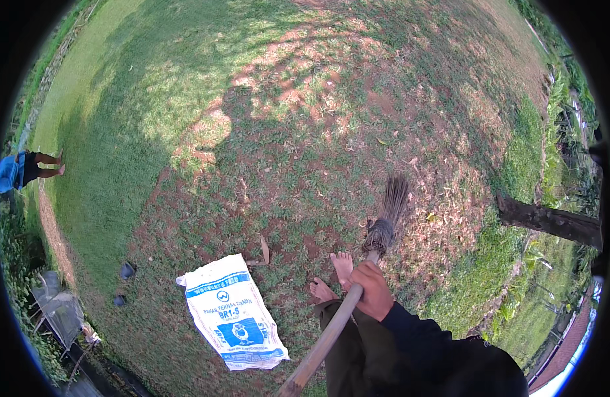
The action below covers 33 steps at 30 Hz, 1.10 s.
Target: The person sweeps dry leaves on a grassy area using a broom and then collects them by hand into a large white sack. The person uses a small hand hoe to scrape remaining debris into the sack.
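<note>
My right hand (372,292) grips the wooden handle (324,345) of a stick broom near its bound head. The bundle of thin bristles (395,198) points up and away, against grass and dry leaves. My left hand is out of view. Two bare feet (342,268) in dark trousers stand just beside the broom. To their left a white and blue woven feed sack (235,312) with printing lies flat on the grass.
A tree trunk (548,221) stands at the right. Near the left edge is a person (24,171) in blue. Two dark objects (128,270) lie left of the sack. Dry leaves (453,208) cover ground right of the broom. A curled dry leaf or strip (264,249) lies above the sack.
</note>
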Each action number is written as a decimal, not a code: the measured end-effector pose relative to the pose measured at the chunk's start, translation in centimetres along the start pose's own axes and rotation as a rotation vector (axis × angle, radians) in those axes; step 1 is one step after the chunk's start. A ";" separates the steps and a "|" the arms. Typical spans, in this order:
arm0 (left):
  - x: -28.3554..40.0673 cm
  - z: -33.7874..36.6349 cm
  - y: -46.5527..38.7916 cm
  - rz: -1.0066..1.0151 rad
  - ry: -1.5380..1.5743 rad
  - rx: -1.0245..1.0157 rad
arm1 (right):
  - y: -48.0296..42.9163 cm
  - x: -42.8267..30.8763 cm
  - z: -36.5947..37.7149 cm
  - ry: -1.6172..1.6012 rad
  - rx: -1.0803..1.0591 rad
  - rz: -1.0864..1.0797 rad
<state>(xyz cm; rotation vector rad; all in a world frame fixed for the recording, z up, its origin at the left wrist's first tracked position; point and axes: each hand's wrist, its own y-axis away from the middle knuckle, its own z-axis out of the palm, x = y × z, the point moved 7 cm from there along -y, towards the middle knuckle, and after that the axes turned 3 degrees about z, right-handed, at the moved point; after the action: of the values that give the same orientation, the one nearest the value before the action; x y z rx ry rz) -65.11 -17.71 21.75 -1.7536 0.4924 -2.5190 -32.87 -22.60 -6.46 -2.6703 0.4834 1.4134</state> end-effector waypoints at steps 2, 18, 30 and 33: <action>0.1 0.5 -0.6 0.055 -0.010 -0.054 | -2.9 -0.3 0.5 -0.021 0.085 -0.067; -5.7 -3.5 1.2 -0.120 -0.207 -0.246 | 2.0 6.1 9.1 -0.019 0.034 0.005; -1.0 -2.0 -0.1 0.025 -0.188 -0.216 | -4.6 0.2 3.4 0.002 0.108 -0.097; -4.4 -0.2 -1.3 0.011 -0.345 -0.130 | -10.9 2.4 2.9 0.034 0.183 -0.214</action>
<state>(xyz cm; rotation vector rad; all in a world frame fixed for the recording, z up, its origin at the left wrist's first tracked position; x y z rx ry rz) -63.54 -15.55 18.07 -2.1638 0.6495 -2.1497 -30.54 -12.17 -10.90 -2.5169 0.3019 1.2061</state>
